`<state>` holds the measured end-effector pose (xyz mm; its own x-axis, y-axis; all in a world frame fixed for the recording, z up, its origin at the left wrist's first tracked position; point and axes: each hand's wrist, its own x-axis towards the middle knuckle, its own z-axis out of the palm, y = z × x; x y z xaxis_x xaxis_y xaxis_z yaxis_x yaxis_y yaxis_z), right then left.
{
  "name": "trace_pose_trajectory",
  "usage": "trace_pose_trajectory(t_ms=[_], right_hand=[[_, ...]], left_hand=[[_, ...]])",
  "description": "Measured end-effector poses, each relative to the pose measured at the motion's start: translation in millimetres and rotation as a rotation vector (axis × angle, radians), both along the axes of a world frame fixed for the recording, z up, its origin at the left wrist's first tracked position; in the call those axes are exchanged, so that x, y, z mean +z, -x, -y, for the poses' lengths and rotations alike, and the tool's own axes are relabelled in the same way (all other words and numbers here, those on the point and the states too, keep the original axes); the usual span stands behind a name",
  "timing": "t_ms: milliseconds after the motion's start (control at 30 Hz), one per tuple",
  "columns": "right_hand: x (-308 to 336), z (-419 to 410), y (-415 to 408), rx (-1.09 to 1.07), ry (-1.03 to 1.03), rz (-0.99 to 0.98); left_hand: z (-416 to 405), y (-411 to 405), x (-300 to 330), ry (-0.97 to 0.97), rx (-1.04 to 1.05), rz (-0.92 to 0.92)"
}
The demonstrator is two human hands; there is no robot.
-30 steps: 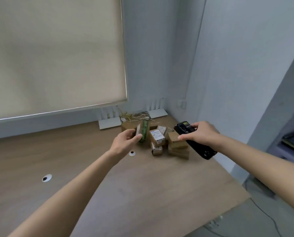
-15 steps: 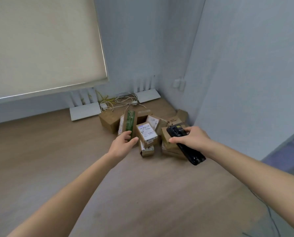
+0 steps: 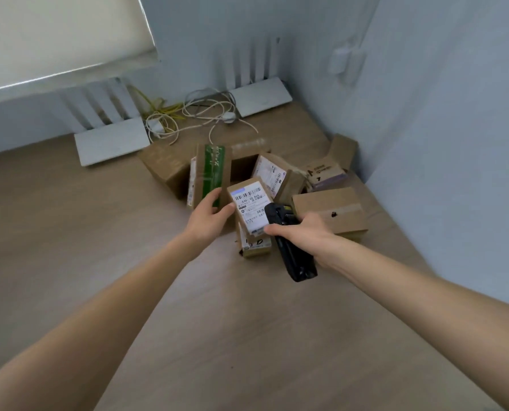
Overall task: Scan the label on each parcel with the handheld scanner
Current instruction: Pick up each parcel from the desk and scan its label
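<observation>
Several cardboard parcels are piled in the table's far right corner. My left hand [image 3: 208,216] grips the lower right edge of an upright green-taped parcel [image 3: 213,167], fingers on its front, thumb beside it. Right next to it a parcel with a white barcode label [image 3: 247,203] tilts face up on a smaller parcel [image 3: 256,246]. My right hand [image 3: 306,232] holds the black handheld scanner [image 3: 294,256], and the scanner's head touches or hovers at that label's right edge. A plain box [image 3: 333,212] lies behind my right hand, and another labelled parcel [image 3: 269,173] is further back.
A large box [image 3: 167,164] backs the pile. Two white routers [image 3: 111,142] [image 3: 260,96] and tangled cables [image 3: 188,114] sit against the back wall. The side wall [image 3: 425,143] closes off the right. Bare wooden table [image 3: 217,321] stretches toward me.
My view has tilted down and come closer to the pile. My right hand has brought the scanner left, onto the labelled parcel. My left hand has slid lower on the green-taped parcel.
</observation>
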<state>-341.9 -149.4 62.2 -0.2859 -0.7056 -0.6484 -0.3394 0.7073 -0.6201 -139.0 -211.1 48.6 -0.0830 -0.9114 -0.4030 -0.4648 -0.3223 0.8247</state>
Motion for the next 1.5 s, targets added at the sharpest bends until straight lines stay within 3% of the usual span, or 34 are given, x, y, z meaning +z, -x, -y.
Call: trace_pose_trajectory(t_ms=[300, 600, 1100, 1500], right_hand=[[-25.7, 40.0, -3.8, 0.013, -0.04, 0.093], [-4.0, 34.2, -16.8, -0.112, 0.007, 0.131], [169.0, -56.7, -46.6, -0.039, 0.198, 0.128], [298.4, -167.3, -88.5, 0.297, 0.349, 0.108]], left_hand=[[41.8, 6.8, -39.6, -0.072, 0.028, -0.015], [30.1, -8.8, -24.9, -0.082, 0.131, -0.123], [-83.7, -60.9, 134.2, 0.171, 0.135, -0.328], [-235.4, -114.2, 264.5, 0.371, 0.288, -0.449]])
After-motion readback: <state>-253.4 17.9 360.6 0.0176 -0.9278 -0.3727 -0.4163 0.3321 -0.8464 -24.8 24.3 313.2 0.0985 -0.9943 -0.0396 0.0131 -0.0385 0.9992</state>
